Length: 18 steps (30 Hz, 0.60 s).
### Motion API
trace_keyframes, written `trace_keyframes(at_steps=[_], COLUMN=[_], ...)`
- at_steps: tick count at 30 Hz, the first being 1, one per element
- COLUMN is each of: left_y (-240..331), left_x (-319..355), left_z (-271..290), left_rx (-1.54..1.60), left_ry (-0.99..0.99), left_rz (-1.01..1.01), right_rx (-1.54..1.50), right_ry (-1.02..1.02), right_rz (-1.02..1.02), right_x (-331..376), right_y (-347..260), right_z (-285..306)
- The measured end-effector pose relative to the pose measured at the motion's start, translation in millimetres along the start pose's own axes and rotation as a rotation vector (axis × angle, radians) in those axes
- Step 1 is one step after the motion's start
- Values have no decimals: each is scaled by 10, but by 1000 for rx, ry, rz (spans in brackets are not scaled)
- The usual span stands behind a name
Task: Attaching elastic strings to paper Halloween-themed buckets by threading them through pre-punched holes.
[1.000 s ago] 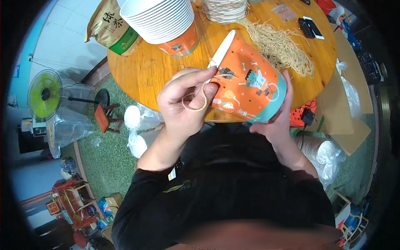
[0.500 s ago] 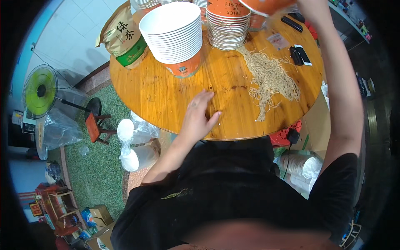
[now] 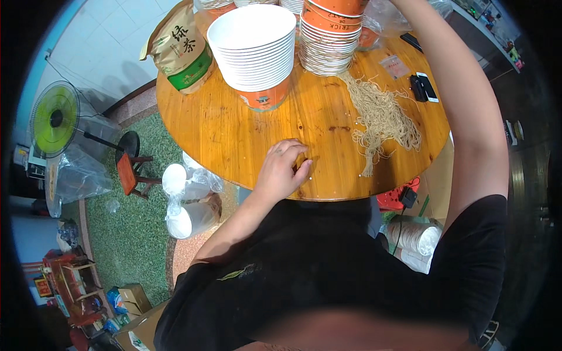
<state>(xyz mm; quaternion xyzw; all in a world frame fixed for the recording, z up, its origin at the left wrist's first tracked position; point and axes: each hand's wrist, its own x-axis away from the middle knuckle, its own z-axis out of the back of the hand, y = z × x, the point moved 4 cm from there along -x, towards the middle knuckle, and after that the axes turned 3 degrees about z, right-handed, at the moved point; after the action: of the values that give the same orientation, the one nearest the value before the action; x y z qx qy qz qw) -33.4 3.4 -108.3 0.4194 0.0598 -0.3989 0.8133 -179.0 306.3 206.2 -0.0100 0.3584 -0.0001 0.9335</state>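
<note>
Got the left hand parked on the wooden table near the front edge, loosely curled with thumb apart, gripping nothing. Got the right arm running up past the top of the view, so can't see the right hand or tell its grip. Can spot the orange tub stack left of that arm, just beyond the tan string heap.
</note>
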Motion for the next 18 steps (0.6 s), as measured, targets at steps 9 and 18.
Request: trace_keyframes(at_steps=[9, 18], left_y=[32, 7], left_x=[5, 15], left_z=[15, -26], left_rx=[-32, -27], left_ry=[-6, 10], left_rz=[0, -20], right_rx=[-156, 199], right_ry=[-168, -244], right_rz=[30, 275], right_x=[48, 91], right_y=[7, -176], right_z=[60, -360])
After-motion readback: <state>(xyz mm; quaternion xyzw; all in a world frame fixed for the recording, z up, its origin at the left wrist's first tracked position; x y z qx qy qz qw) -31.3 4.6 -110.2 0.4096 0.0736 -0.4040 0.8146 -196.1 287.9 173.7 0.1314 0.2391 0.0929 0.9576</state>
